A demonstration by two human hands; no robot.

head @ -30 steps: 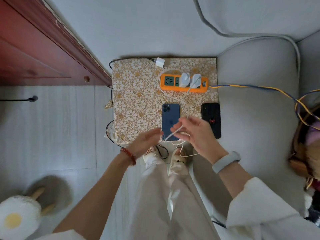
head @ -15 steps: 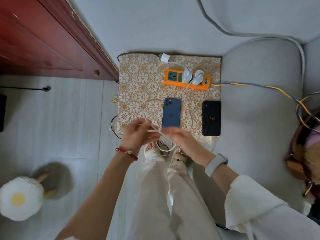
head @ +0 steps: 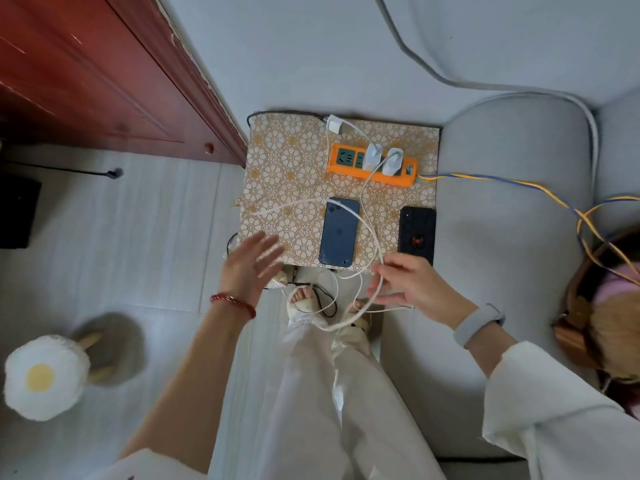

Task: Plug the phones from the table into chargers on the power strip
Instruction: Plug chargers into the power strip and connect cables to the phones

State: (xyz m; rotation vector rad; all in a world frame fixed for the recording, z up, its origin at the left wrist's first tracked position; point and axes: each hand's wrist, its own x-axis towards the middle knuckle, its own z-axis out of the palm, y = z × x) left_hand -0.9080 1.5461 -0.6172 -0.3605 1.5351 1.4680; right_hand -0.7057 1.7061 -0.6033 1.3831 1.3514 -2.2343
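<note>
An orange power strip (head: pixel 349 161) lies at the far side of the small patterned table (head: pixel 277 168), with two white chargers (head: pixel 374 154) plugged into it. A blue phone (head: pixel 338 232) lies face down mid-table, and a black phone (head: pixel 416 233) lies to its right. White charging cables (head: pixel 363 206) run from the chargers toward me. My right hand (head: pixel 408 285) pinches a loop of these cables just in front of the black phone. Beside the table's near left corner my left hand (head: pixel 251 263) hovers with fingers spread, holding nothing. One cable end (head: pixel 263 211) lies loose across the table's left part.
A third white adapter (head: pixel 334 123) with a black cord sits at the table's far edge. A grey sofa (head: pixel 512 254) borders the table on the right, with a blue-yellow cord (head: pixel 502 183) across it. A red wooden cabinet (head: pixel 104 81) stands left. My feet (head: pixel 304 299) and a fried-egg plush (head: pixel 45 375) are below.
My left hand has let go of the cable and opened, and one cable end now lies across the table's left part. My right hand has shifted right with the cable loop.
</note>
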